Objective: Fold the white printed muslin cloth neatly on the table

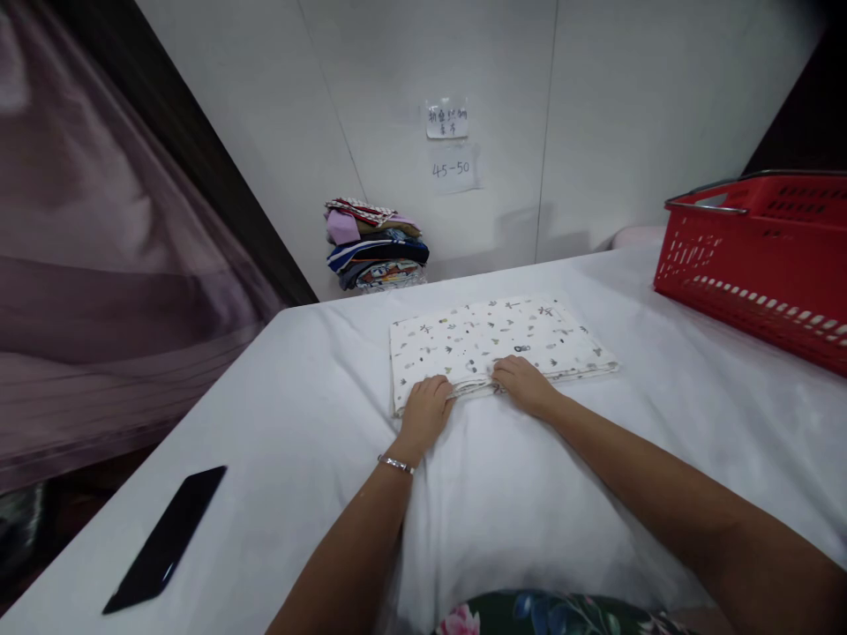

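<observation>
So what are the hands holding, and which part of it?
The left hand and the right hand both hold the folded white patterned cloth by its near edge.

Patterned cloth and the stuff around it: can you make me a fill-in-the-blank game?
1. Counting the left hand and right hand, ____ hands touch the patterned cloth.
2. The bracelet is worn on the person's ____ wrist.
3. The lower paper sign reads ____.
4. The basket is coloured ____.

Missing words: two; left; 45-50; red.
</observation>
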### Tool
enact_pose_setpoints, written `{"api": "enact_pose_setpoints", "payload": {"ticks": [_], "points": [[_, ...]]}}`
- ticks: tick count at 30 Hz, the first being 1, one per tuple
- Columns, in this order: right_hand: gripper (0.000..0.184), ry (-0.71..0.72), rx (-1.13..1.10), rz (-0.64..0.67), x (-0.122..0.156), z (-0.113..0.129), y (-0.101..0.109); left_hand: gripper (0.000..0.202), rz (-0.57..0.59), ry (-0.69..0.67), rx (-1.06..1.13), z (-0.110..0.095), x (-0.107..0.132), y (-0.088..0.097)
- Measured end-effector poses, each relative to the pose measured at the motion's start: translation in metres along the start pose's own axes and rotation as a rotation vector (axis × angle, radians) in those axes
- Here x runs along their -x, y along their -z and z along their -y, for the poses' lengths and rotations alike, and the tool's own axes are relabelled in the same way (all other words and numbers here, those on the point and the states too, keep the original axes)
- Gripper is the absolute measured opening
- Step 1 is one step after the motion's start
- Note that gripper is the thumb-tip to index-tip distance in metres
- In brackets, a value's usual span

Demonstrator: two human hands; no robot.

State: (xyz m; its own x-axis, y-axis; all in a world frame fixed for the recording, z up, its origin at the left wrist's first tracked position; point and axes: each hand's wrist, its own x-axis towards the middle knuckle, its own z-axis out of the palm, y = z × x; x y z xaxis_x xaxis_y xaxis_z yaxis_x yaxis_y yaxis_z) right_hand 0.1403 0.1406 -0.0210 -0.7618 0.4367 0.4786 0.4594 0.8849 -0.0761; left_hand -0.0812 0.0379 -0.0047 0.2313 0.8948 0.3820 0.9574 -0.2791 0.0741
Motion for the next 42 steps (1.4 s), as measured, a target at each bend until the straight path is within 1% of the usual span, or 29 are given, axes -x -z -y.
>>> {"api": "enact_pose_setpoints", "payload": {"ticks": [3, 6, 9, 11, 17, 22, 25, 30, 34, 38, 42], "points": [[0.019, -0.012, -0.006, -0.003, 0.000, 0.001, 0.001, 0.017, 0.019, 0.015, 0.008, -0.001, 0.000, 0.001], [0.020, -0.004, -0.012, 0.012, 0.000, 0.001, 0.002, 0.028, 0.047, 0.025, -0.001, -0.002, -0.002, 0.000], [0.019, -0.004, -0.008, -0.008, 0.001, 0.001, 0.002, 0.034, 0.036, 0.026, -0.013, -0.001, -0.003, 0.000], [0.020, -0.006, -0.005, -0.022, 0.003, 0.002, 0.002, 0.031, 0.021, 0.004, -0.010, 0.000, -0.002, 0.001], [0.020, 0.012, -0.036, 0.008, 0.007, 0.006, 0.009, 0.026, 0.016, -0.058, 0.011, 0.002, 0.005, 0.003], [0.021, 0.003, -0.067, 0.045, 0.008, 0.007, 0.010, 0.030, 0.043, -0.032, 0.031, -0.001, 0.006, 0.003], [0.018, -0.004, -0.064, 0.040, 0.008, 0.009, 0.009, 0.034, 0.057, -0.020, 0.013, -0.003, 0.005, 0.002], [0.022, 0.021, -0.052, 0.042, 0.008, 0.010, 0.007, 0.021, 0.068, -0.020, 0.008, -0.003, 0.001, 0.002], [0.022, 0.037, -0.067, 0.038, 0.010, 0.009, 0.006, 0.019, 0.052, -0.027, 0.014, -0.003, 0.002, 0.007], [0.022, 0.030, -0.108, 0.008, 0.013, 0.007, 0.007, 0.016, 0.082, -0.047, 0.028, -0.004, 0.004, 0.009], [0.022, 0.019, -0.112, 0.032, 0.012, 0.010, 0.011, 0.014, 0.100, -0.044, 0.011, -0.007, 0.004, 0.010]]}}
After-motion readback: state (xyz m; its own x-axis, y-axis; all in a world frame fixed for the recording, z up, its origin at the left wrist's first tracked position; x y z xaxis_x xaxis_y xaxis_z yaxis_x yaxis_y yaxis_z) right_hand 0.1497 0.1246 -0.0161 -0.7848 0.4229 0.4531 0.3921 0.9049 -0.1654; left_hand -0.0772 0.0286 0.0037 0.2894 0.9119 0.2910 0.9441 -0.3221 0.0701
